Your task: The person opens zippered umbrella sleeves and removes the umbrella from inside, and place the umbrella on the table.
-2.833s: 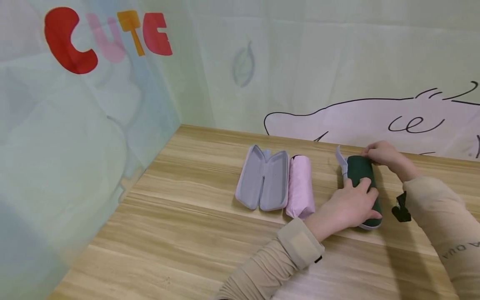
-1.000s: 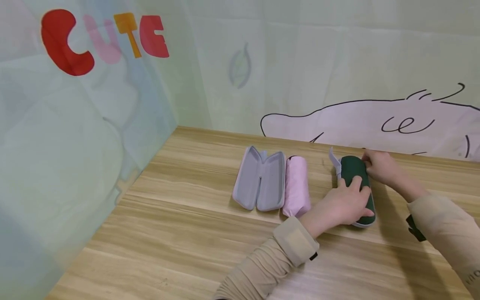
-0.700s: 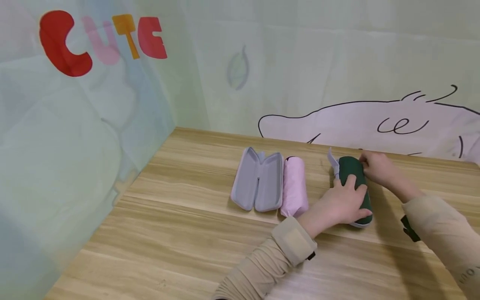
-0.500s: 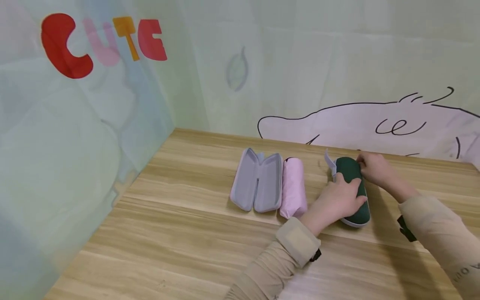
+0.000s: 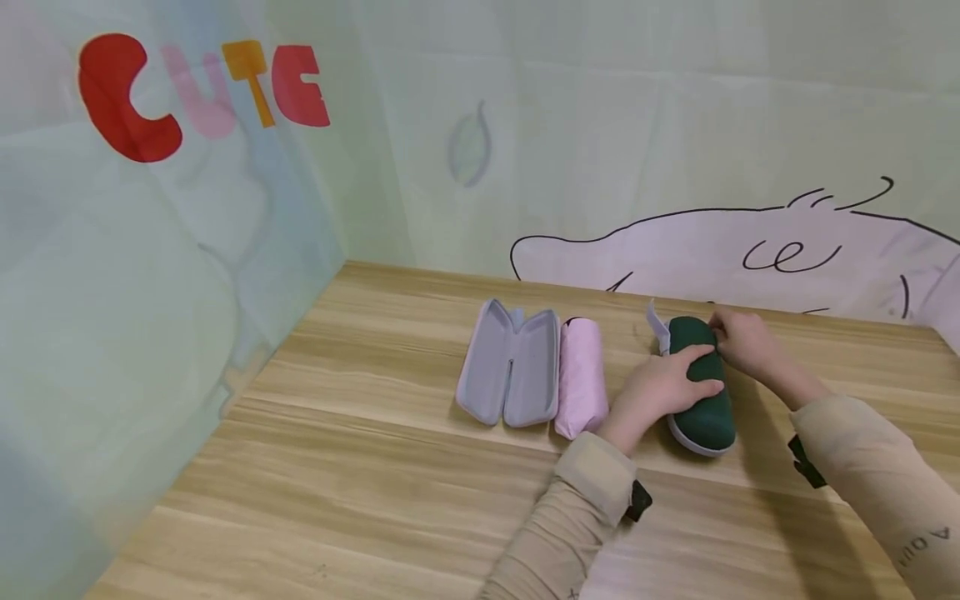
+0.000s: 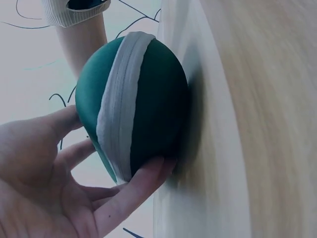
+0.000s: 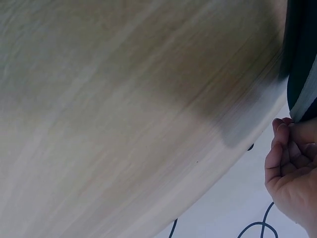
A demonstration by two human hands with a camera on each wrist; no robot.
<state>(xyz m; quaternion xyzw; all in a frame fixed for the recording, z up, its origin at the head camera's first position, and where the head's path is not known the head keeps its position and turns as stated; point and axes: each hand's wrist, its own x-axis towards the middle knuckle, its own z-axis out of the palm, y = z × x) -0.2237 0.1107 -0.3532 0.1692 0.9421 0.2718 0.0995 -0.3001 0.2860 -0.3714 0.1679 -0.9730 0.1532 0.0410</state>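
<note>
A dark green zippered glasses case lies at the right of the table, its pale grey zipper band running round the end in the left wrist view. My left hand grips it from the left, thumb on one side and fingers round the other. At the far right corner, the bent fingertips of my right hand pinch at the zipper; the pull itself is hidden by the fingers. A light grey strap sticks up from the case's far left side.
To the left, an opened case with grey lining stands beside a pink cloth roll. The wooden table meets a printed cloth wall at the back and left.
My left hand has shifted from lying over the green case's top to holding its left side, baring the near end. My right hand stays at the far corner; the head view drifts slightly.
</note>
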